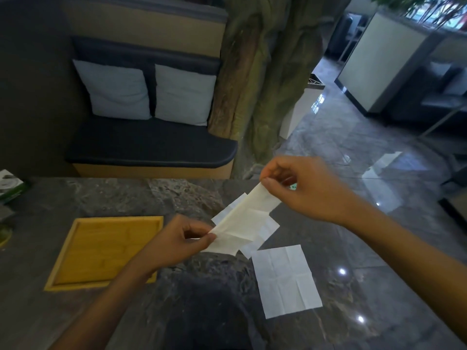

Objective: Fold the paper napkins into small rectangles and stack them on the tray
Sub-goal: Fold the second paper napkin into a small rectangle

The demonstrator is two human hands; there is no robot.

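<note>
at the far left edge of the dark grey marbled stone desk (pixel 106 198) sits a green and white printed carton (pixel 11 184), only partly in view. nearer the middle lies a shallow rectangular bamboo tray (pixel 83 251) with a raised rim, flat on the desk. the left hand (pixel 177 242) hovers over the tray's right edge, its thumb and fingers pinching the lower left end of a long, narrow, cream-white folded paper napkin (pixel 242 221). that strip is held in the air above the desk, slanting up to the right, where the right hand (pixel 303 188) pinches its upper end between thumb and forefinger. under the strip a second white paper napkin (pixel 265 231) lies on the desk, mostly covered, with corners showing on both sides. just beside it, to the lower right, a third white creased paper napkin (pixel 285 281) lies unfolded and flat on the desk. behind the desk stands a dark padded bench (pixel 151 145) with two pale cushions (pixel 116 89).
</note>
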